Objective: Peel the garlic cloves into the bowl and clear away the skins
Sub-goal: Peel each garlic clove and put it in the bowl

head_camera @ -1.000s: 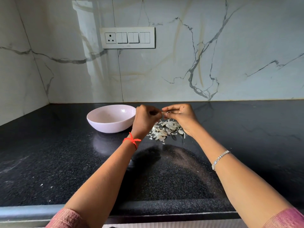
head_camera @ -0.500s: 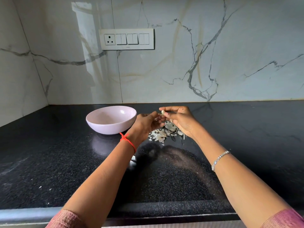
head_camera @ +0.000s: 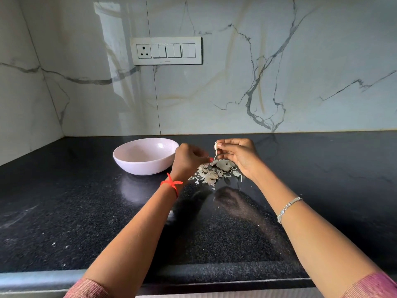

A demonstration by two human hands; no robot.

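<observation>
Black stone counter (head_camera: 86, 211) meets a marbled wall; on the head view I see the pale bowl (head_camera: 141, 166) at nine o'clock from the left hand (head_camera: 189, 160); the right hand (head_camera: 240, 155) pinches a garlic clove (head_camera: 216, 145) in curled fingertips; the left hand's curled fingers pinch a skin strip (head_camera: 215, 155) trailing from it; loose skins (head_camera: 214, 172) lie at six o'clock.

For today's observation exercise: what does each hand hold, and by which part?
The right hand pinches a small pale garlic clove by its upper end. The left hand seems to pinch the lower end of the thin skin strip hanging from it.
</observation>
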